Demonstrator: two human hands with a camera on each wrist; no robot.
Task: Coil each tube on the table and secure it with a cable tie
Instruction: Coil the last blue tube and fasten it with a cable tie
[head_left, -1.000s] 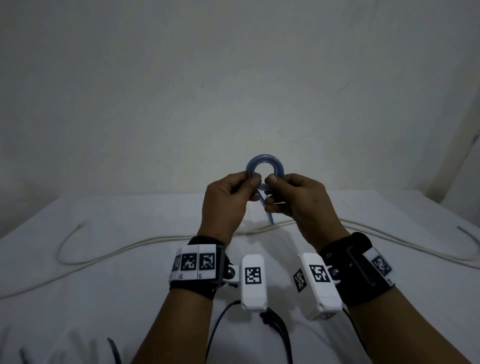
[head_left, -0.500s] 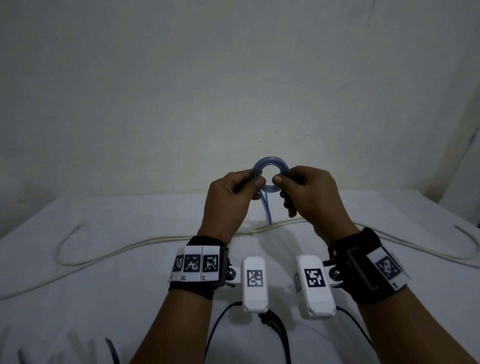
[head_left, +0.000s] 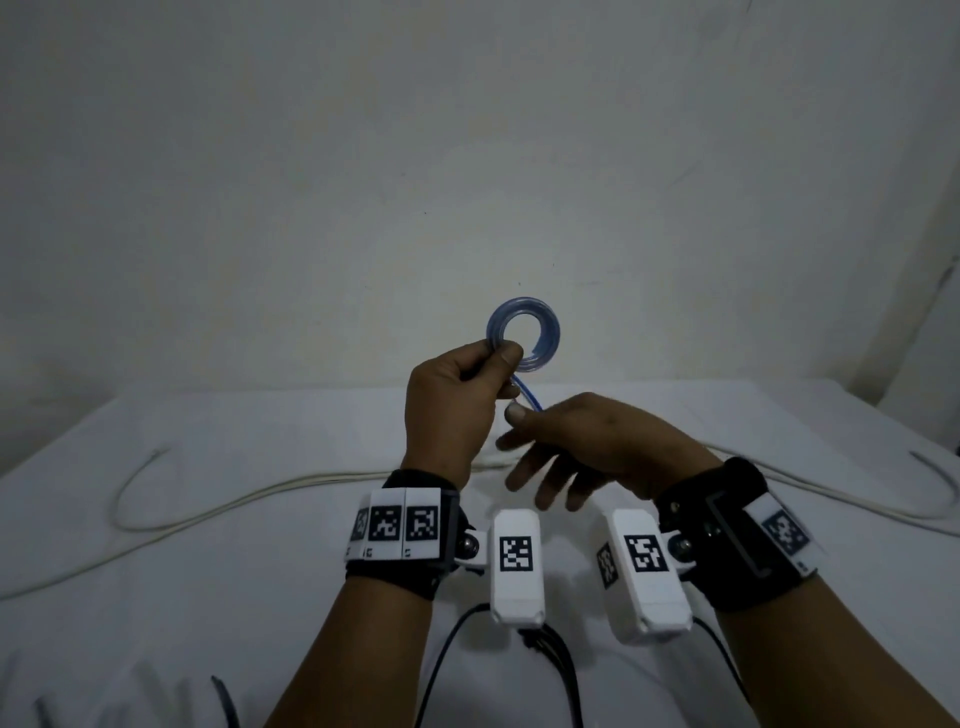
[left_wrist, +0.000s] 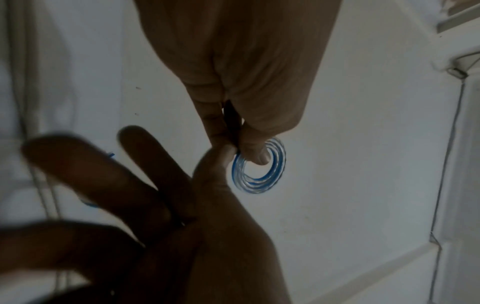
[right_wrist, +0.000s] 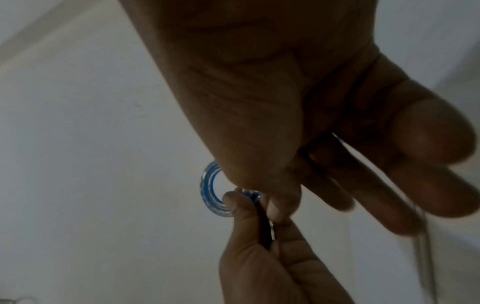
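A clear tube with a blue stripe is wound into a small flat coil (head_left: 524, 335), held upright in the air above the table. My left hand (head_left: 498, 358) pinches the coil's lower left edge between thumb and index finger; the left wrist view shows that pinch on the coil (left_wrist: 259, 168). The tube's loose tail (head_left: 527, 397) hangs down from the coil. My right hand (head_left: 514, 436) is lower, its fingers spread and straight, its thumb next to the tail's end, gripping nothing. In the right wrist view the coil (right_wrist: 209, 185) shows beyond my palm.
A long white tube (head_left: 260, 499) snakes across the white table (head_left: 156, 597) from left to right, behind my hands. Thin dark strips (head_left: 223, 699) lie at the near left edge. Black camera cables (head_left: 550, 660) trail between my forearms. A bare wall stands behind.
My right hand has let go of the coil and dropped down with its fingers spread. My left hand alone keeps the coil and has lifted it slightly.
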